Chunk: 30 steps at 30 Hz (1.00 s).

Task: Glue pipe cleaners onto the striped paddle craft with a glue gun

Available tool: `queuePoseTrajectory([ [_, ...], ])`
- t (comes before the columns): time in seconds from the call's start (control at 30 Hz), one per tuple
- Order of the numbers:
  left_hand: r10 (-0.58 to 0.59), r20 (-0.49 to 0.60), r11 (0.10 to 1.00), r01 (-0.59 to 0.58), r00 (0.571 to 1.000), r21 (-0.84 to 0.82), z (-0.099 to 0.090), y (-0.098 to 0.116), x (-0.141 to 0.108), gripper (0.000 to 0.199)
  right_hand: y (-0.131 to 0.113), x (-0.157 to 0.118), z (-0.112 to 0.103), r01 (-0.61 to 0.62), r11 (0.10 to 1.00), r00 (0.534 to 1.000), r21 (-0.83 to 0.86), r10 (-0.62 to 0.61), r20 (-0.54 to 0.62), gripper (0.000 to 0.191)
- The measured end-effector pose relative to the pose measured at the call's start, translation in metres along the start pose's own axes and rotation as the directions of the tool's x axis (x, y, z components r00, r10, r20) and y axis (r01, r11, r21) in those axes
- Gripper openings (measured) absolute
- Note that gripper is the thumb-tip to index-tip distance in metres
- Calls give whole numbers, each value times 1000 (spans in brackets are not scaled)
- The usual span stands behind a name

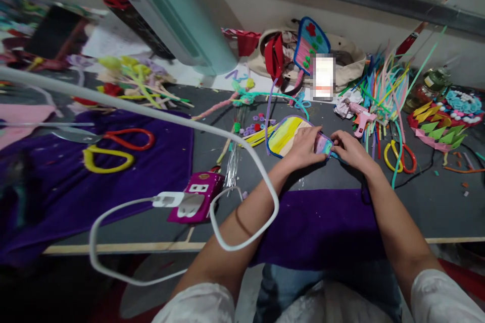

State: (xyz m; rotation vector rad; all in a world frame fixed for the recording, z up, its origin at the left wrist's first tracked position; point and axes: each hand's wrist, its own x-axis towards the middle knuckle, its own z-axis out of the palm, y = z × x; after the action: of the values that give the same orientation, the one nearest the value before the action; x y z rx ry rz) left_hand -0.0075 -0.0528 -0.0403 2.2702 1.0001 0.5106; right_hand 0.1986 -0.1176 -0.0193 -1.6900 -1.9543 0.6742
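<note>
"What are the hands on?"

"A striped craft piece (282, 139) with a blue rim, just beyond the near purple cloth (322, 227) at the middle of the table (435, 207). The left hand (301, 147) grips it from above; the right hand (350, 149) pinches its right end."

"Can you see all of it?"

"No. The left hand covers part, and the right fingertips hide what's between them. I can't tell if it's lifted slightly."

"Anything else unclear?"

"A pale blurred patch (323, 78) masks a spot before the bag (350, 73). The pliers (19, 189) at far left are dark and smeared."

"What's in the bag?"

"Red fabric (273, 58) shows at its opening, beside a painted fan (310, 40). The glass jar (420, 92) at right is too murky to read."

"And in the way?"

"A white cable (151, 111) loops in front of the left forearm. Near the right hand are a pink glue gun (364, 118), pipe cleaners (382, 86) and scissors (409, 161)."
</note>
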Motion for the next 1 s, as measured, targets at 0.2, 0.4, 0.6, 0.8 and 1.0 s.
queuePoseTrajectory([
  [0.2, 5, 9, 1000, -5, 1000, 11, 0, 2, -1, 92, -4, -1, 0, 6, 997, 999, -82, -1, 54, 38],
  [0.4, -4, 18, 999, 3, 1000, 46, -1, 6, -1, 92, -8, 2, -1, -2, 983, 991, -181, 26, 129, 52],
  [0.6, 17, -4, 999, -17, 1000, 34, 0, 4, -2, 86, -11, 5, -3, -8, 975, 986, -221, 44, 159, 52],
  [0.8, 35, -2, 998, -35, 999, 50, -2, 6, -2, 79, -10, 6, -3, -12, 979, 988, -204, 43, 150, 49],
  [1.0, 47, 3, 998, -47, 999, 49, -2, 5, 1, 68, -10, 6, -4, -29, 985, 988, -169, 54, 145, 46],
])
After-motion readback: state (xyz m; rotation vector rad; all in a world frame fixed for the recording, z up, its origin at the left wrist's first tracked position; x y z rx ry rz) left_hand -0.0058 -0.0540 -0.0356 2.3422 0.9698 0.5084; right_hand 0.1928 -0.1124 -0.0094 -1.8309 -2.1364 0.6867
